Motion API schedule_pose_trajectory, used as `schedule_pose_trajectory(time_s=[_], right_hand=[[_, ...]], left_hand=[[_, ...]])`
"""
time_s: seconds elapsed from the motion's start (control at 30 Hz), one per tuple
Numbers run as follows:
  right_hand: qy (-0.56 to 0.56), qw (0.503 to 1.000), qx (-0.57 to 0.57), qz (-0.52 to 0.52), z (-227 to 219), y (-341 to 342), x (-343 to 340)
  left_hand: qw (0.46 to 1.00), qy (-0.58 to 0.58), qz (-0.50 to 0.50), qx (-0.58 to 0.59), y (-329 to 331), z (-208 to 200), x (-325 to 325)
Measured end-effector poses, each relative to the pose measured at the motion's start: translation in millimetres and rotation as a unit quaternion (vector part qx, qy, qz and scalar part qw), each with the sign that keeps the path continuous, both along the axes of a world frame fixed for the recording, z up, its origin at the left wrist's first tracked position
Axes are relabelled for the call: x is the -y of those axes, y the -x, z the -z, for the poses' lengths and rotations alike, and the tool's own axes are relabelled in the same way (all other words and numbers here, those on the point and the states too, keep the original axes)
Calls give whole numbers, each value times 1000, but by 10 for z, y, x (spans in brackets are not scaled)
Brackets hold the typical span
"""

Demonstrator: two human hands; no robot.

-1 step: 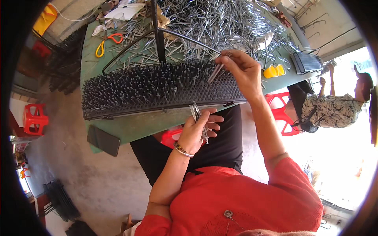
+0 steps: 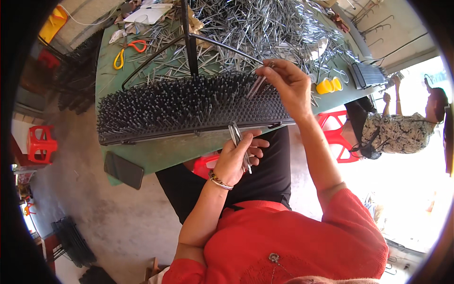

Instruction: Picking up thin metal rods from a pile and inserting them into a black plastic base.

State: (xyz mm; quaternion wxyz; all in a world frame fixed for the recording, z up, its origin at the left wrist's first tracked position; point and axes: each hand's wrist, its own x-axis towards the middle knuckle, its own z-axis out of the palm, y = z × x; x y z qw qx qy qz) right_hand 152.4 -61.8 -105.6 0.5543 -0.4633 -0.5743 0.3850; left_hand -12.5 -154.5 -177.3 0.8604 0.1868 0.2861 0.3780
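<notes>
Silver strips (image 2: 235,136) in left hand (image 2: 234,158), right hand (image 2: 294,89) forward, pinching.

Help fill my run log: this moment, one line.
left hand: holds strips | right hand: pinches more strips at black panel | panel: partly bristled

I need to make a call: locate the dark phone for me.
In the head view, the dark phone lies left of centre on the green table at its near-left corner, below the left end of the black bristly block.
</notes>
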Motion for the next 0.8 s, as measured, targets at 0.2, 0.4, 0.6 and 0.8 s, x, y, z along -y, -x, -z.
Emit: schedule_pose_trajectory(time_s=[0.2,0.4,0.6,0.8], right_hand=[[21,996,89,5,324,155,-117],[-21,991,130,7,341,167,-88],[-46,985,164,8,443,163,-79],[-185,930,317,15,506,159,-35]], left_hand=[[995,84,17,51,17,200,-141],[997,22,23,72,85,130,-119],[995,69,10,68,72,161,-114],[998,54,9,31,98,193,-85]])
